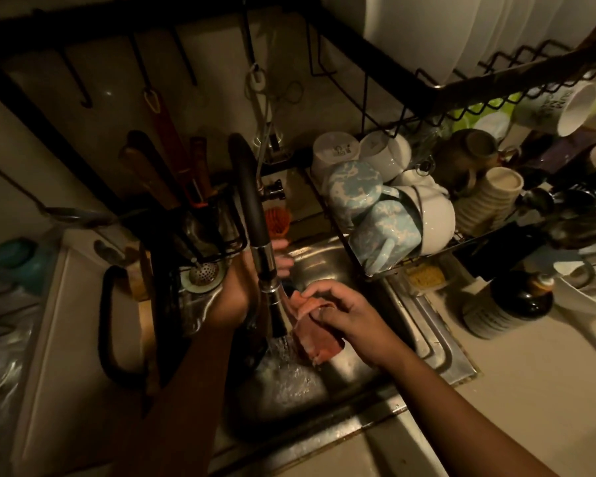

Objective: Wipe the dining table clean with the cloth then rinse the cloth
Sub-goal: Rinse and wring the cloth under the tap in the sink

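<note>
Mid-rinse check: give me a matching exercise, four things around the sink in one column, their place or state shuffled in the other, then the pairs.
1 cloth
2 faucet
3 blue speckled mug
4 orange brush

A on the drying rack
B held by the right hand
C running water
D behind the faucet

Pairs: 1-B, 2-C, 3-A, 4-D

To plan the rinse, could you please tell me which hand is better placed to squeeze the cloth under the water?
The right hand: it grips the cloth beside the stream from the faucet. The left hand reaches behind the faucet, mostly hidden, apart from the cloth.
</note>
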